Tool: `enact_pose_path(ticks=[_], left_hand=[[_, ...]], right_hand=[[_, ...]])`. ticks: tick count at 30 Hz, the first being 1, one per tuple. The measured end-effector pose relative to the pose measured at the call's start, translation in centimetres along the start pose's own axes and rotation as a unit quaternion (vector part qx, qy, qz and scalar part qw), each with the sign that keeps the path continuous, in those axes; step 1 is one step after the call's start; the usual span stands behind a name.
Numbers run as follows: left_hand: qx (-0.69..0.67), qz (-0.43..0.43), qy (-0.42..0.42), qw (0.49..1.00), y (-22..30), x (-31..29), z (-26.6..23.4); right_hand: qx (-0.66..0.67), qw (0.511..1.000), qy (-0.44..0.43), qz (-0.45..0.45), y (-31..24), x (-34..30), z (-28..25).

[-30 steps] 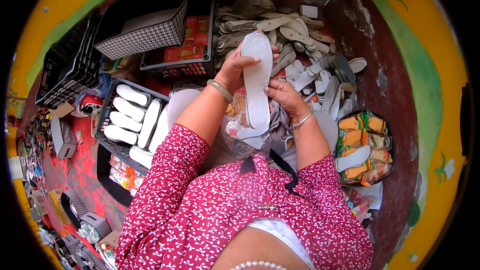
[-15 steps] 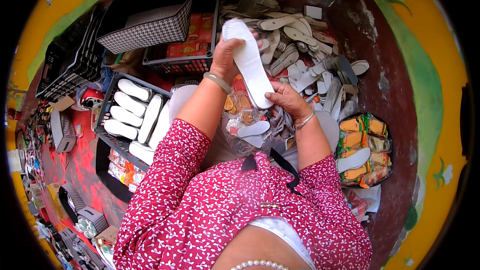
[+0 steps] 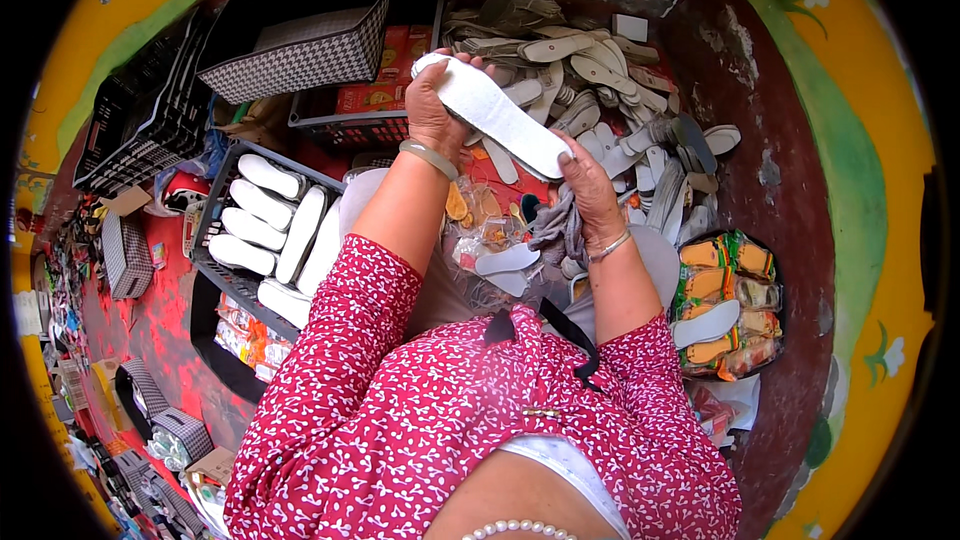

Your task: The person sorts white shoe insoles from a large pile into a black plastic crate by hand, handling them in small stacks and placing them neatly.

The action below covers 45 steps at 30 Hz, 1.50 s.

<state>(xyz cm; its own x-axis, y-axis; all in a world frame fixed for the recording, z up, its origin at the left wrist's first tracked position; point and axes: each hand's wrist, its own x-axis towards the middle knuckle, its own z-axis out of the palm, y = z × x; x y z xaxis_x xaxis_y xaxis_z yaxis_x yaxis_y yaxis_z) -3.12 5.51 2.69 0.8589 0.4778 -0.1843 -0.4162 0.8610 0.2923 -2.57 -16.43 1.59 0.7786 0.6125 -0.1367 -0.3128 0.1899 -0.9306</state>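
A white insole (image 3: 495, 115) is held up in front of me, slanting from upper left to lower right. My left hand (image 3: 437, 105) grips its upper end, the thumb lying over the top face. At the lower end my right hand (image 3: 592, 185) pinches the tip between thumb and fingers. Beneath the hands, a twist of grey cloth (image 3: 555, 225) and a pale insole (image 3: 507, 260) rest among clear plastic packaging. The insole hides part of my left fingers.
White insoles (image 3: 262, 205) fill a dark crate (image 3: 225, 275) at left. Beyond my hands lies a large heap of loose insoles (image 3: 600, 70). A black crate (image 3: 345, 110) holds red boxes, beside a houndstooth basket (image 3: 300, 65). Packaged orange insoles (image 3: 705, 285) stand at right, a loose insole (image 3: 707, 323) on top.
The insole has turned from nearly upright to a flatter slant. My left hand has moved a little left, and my right hand has risen slightly to the right.
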Motion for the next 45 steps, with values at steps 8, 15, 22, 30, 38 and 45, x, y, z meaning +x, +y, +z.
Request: enact_pose_path(ticks=[8,15,22,30,38,45], left_hand=[[-0.006,-0.010,0.044,0.999,-0.4,1.2,-1.2],[0.025,-0.003,0.085,0.996,-0.4,1.2,-1.5],[0.049,-0.013,0.074,0.996,-0.4,0.8,-0.9],[-0.026,-0.029,-0.064,0.997,0.1,0.3,-0.5],[-0.009,-0.045,-0.190,0.981,-0.2,-0.3,0.3],[0.390,0.191,-0.233,0.870,-1.6,0.3,-0.4]], right_hand=[[-0.232,0.964,0.030,-0.123,2.5,0.8,-0.6],[-0.310,0.944,0.058,-0.101,0.8,-0.1,0.9],[-0.337,0.935,0.073,-0.088,2.0,0.3,-0.2],[0.098,0.983,0.067,0.138,-1.1,-1.4,0.6],[0.073,0.985,-0.101,0.117,-1.1,-1.1,0.0],[-0.065,0.997,0.000,0.050,0.3,-0.5,-0.6]])
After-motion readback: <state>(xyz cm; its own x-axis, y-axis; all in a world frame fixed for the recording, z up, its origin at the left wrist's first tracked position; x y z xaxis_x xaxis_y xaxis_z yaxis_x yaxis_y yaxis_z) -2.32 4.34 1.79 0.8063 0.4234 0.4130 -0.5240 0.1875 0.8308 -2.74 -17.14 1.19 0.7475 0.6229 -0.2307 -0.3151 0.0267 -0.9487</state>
